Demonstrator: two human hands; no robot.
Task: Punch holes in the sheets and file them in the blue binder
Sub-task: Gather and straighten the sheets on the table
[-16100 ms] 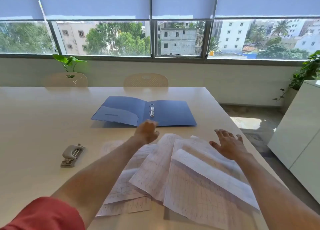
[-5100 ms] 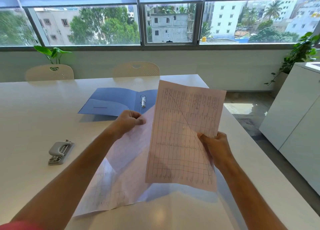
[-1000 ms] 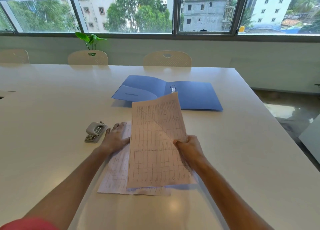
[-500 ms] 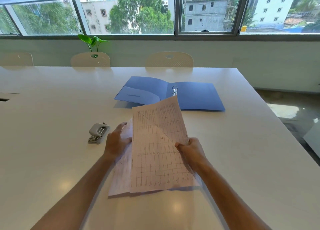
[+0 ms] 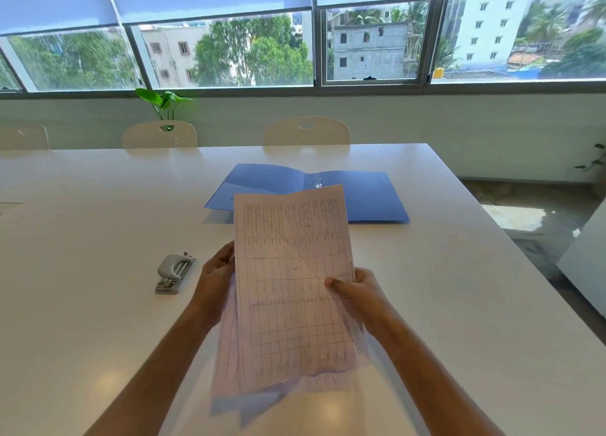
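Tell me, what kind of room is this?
Probably an office meeting room: a long white table, chairs tucked along its far side, a wide window over city buildings, and a hole punch lying ready.

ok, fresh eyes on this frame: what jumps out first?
The stack of gridded sheets held up at centre, left hand and right hand gripping its side edges. Behind it the blue binder lies open on the white table; a grey hole punch sits left of the hands.

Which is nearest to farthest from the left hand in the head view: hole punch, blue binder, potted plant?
From the left hand:
1. Hole punch, just to its left on the table.
2. Blue binder, open, ahead and right.
3. Potted plant, by the window behind the chairs.
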